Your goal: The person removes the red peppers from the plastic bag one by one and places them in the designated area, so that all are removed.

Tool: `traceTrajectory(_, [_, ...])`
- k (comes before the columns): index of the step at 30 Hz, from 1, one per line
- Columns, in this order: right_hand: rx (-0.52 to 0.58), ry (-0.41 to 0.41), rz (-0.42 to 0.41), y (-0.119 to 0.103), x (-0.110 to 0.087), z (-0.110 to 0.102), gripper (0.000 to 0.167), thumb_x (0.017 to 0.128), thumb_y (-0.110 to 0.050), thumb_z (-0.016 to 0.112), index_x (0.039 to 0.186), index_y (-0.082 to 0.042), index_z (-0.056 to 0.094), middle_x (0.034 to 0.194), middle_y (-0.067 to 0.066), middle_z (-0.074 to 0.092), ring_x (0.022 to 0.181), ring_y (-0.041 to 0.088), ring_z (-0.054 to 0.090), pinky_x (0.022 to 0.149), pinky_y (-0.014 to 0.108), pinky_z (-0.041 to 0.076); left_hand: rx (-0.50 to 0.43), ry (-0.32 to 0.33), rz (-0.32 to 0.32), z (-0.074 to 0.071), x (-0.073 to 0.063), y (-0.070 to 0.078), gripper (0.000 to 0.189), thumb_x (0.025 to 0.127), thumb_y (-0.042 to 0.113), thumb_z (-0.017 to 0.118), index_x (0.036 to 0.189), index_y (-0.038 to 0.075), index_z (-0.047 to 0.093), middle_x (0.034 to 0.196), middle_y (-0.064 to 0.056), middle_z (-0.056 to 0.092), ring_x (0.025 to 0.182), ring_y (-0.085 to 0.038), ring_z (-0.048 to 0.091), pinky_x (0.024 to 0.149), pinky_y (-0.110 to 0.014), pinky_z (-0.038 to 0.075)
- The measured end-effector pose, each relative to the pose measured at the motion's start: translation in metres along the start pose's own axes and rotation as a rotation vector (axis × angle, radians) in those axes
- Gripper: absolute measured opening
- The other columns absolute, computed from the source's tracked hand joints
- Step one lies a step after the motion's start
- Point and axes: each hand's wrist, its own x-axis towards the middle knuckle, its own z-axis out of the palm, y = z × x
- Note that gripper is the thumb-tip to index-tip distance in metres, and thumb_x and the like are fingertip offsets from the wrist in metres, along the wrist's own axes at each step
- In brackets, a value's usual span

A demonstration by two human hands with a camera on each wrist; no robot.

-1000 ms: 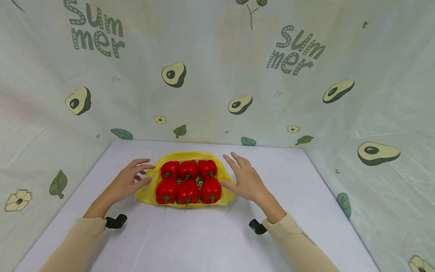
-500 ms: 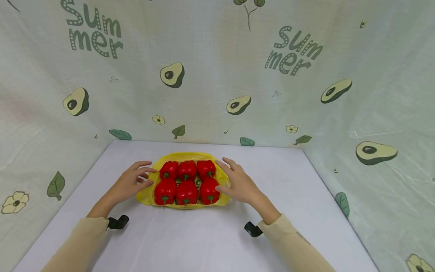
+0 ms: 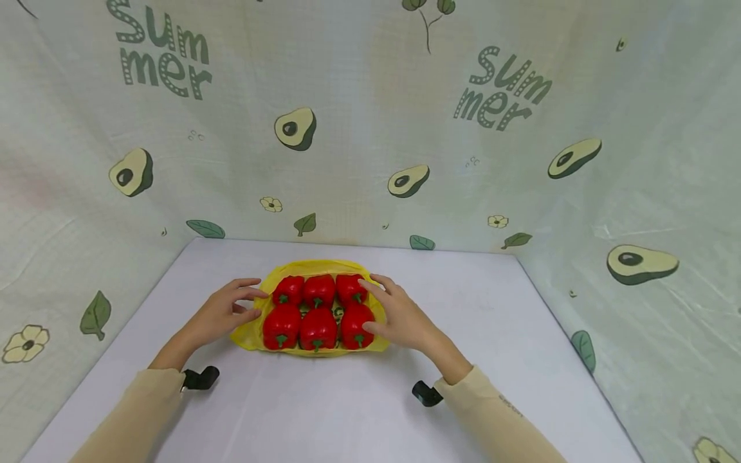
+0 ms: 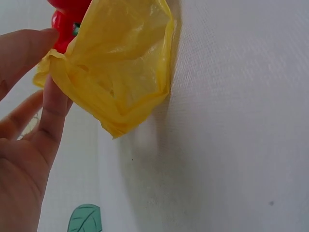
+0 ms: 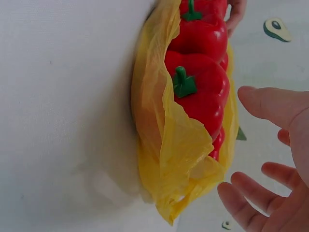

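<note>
While yellow bag (image 3: 247, 335) of red peppers (image 3: 318, 326) lies between, left hand (image 3: 219, 314) and right hand (image 3: 405, 316): fingers (image 5: 251, 192) apart

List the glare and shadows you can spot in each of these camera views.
Head view: small bright glints on the red bell peppers, otherwise fairly even light; left wrist view: pale sheen on the yellow plastic bag, soft shadow below it in the frame; right wrist view: highlights on the peppers, with a soft-edged shadow on the white tabletop left of the bag.
</note>
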Motion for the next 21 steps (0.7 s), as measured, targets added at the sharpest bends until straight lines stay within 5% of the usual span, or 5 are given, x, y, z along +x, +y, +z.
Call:
traceTrajectory(10, [-0.022, -0.027, -0.036, -0.0007, 0.0064, 0.0056, 0.080, 0.094, -0.026, 0.083, 0.163, -0.020, 0.042, 0.168, 0.013, 0.036, 0.148, 0.036, 0.043, 0.107, 0.053, 0.056, 0.020, -0.038, 0.003, -0.0077, 0.0010, -0.0018, 0.030, 0.097, 0.023, 0.080, 0.127, 0.021, 0.075, 0.160, -0.018, 0.045, 0.104, -0.027, 0.072, 0.088, -0.037, 0.064])
traceTrajectory(15, [-0.010, -0.046, -0.038, 0.0013, 0.0072, 0.0079, 0.077, 0.095, -0.025, 0.082, 0.162, -0.018, 0.045, 0.165, 0.014, 0.039, 0.147, 0.037, 0.043, 0.107, 0.054, 0.056, 0.024, -0.051, 0.016, -0.0083, 0.0020, -0.0033, 0.030, 0.099, 0.022, 0.078, 0.128, 0.019, 0.075, 0.162, -0.016, 0.043, 0.125, -0.040, 0.064, 0.099, -0.055, 0.059])
traceTrajectory(21, [0.012, -0.072, -0.040, 0.0032, 0.0062, 0.0100, 0.074, 0.096, -0.024, 0.081, 0.161, -0.020, 0.048, 0.166, 0.012, 0.039, 0.149, 0.036, 0.041, 0.109, 0.053, 0.055, 0.084, -0.035, 0.097, -0.0031, 0.0035, -0.0053, 0.031, 0.096, 0.014, 0.080, 0.127, 0.016, 0.076, 0.163, -0.014, 0.043, 0.128, -0.040, 0.061, 0.096, -0.055, 0.061])
